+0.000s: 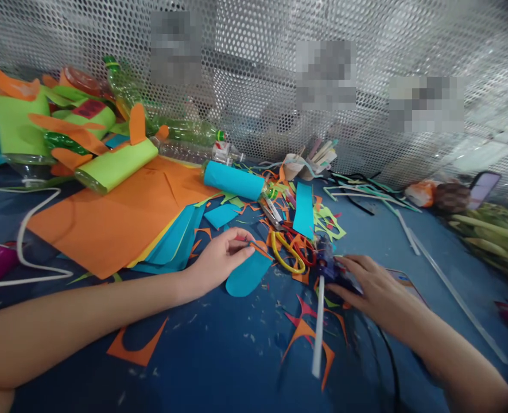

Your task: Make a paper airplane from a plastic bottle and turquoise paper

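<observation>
My left hand [217,258] pinches the upper edge of a blue paper piece with a rounded end [247,278]. An orange paper edge [262,251] runs along its top, next to my fingertips. My right hand [378,289] is closed around a dark blue hot glue gun [326,258], partly hidden by the fingers. A long whitish glue stick [318,338] sticks out of it towards me. Between the hands, just beyond the paper piece, lie scissors with yellow handles [288,255] and red handles [307,252].
Orange sheets [120,212] and blue sheets [171,241] are stacked at left, beneath a green-wrapped bottle [118,166]. A blue-wrapped bottle [236,179] lies behind the scraps. Cups of sticks [318,160] stand near the perforated metal screen [258,86]. A black cable [394,361] trails at right.
</observation>
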{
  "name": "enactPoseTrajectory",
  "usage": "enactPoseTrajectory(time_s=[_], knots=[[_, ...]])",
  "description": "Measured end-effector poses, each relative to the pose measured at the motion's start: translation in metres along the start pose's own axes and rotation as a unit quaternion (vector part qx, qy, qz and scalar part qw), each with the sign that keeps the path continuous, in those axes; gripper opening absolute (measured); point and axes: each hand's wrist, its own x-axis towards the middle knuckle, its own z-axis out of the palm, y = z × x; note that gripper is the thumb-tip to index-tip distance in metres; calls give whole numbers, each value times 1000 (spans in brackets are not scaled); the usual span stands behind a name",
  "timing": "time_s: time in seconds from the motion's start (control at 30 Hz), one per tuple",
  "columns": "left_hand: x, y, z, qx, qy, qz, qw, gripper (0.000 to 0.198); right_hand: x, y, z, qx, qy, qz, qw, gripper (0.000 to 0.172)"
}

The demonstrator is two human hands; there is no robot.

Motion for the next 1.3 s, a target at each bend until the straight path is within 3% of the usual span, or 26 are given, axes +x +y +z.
enactPoseTrajectory(time_s=[0.1,0.17,0.23,0.33,0.43,0.6,0.83,1.17,1.3], knots=[[-3,5,2,-6,-12,28,1000,15,17,-32,-29,30,2,57,998,38],[-6,11,3,-17,-36,36,999,15,33,-60,-44,137,-51,48,988,29],[-11,16,4,-29,-58,40,997,14,48,-85,-50,266,-89,44,959,24],[-16,20,5,-23,-58,66,996,12,63,-105,-42,431,-102,56,895,27],[-17,21,3,-3,-40,87,995,12,68,-109,-28,524,-87,82,843,28],[-14,17,0,35,-33,118,992,10,65,-105,-16,573,-97,118,805,25],[-12,12,0,68,-38,111,991,10,59,-103,-13,549,-103,115,822,25],[-11,10,1,30,-52,65,996,15,54,-110,-12,417,-30,75,905,15],[-10,11,1,36,-45,45,997,12,53,-110,-8,390,11,65,919,10]])
